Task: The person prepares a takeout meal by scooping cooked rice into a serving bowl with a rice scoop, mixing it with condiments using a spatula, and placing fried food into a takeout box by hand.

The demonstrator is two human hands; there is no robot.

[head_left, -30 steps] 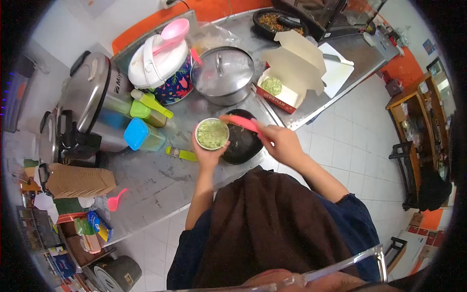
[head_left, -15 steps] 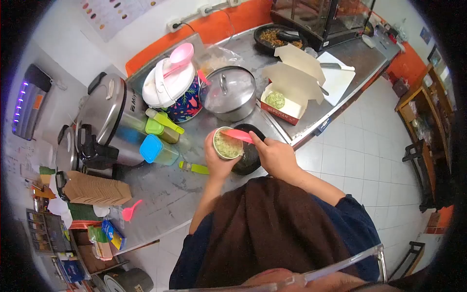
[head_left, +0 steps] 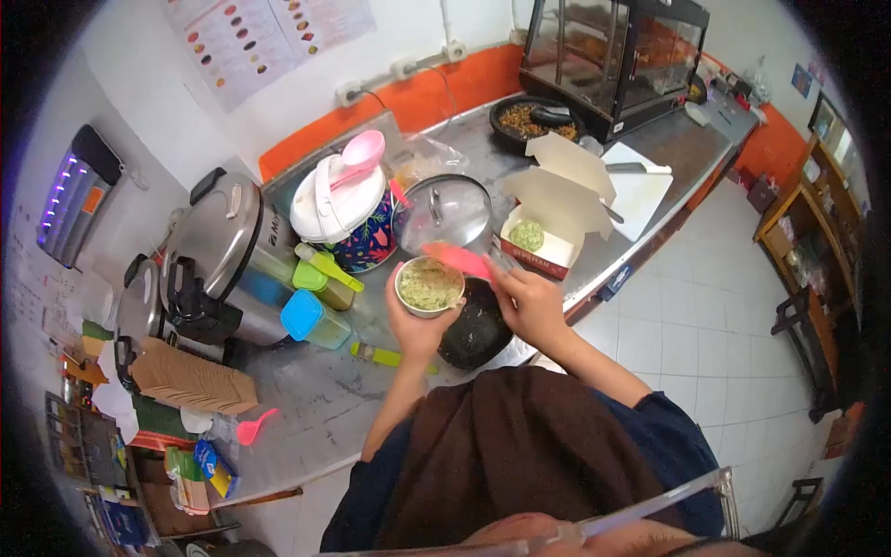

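Two bare hands are working above the metal surface (head_left: 297,446), near its front edge. The left hand (head_left: 416,332) holds a cup (head_left: 430,287) from the side and from below; its grip is closed around the cup wall, with the thumb at the right side. Inside the cup lies a pale green, grainy food (head_left: 431,280), which reaches close to the rim. The right hand (head_left: 533,304) has its grip closed on the handle of a pink utensil (head_left: 461,260). The pink part of this utensil is just beside the far rim of the cup, and I cannot tell whether it touches.

Below the hands, a dark bowl (head_left: 476,327) stands on the surface, with some small light bits in it. Beyond the right hand is a red box (head_left: 547,264) with its lid raised; it contains one rounded green mound (head_left: 527,234), at the left side of the inside. Behind the cup stands a pot (head_left: 450,215) with its lid on, and next to it a flowered container (head_left: 360,243) with a pink ladle (head_left: 361,151) on top. To the left of the cup are a blue-lidded box (head_left: 304,317) and a lime-green tool (head_left: 394,357), the second lying flat.
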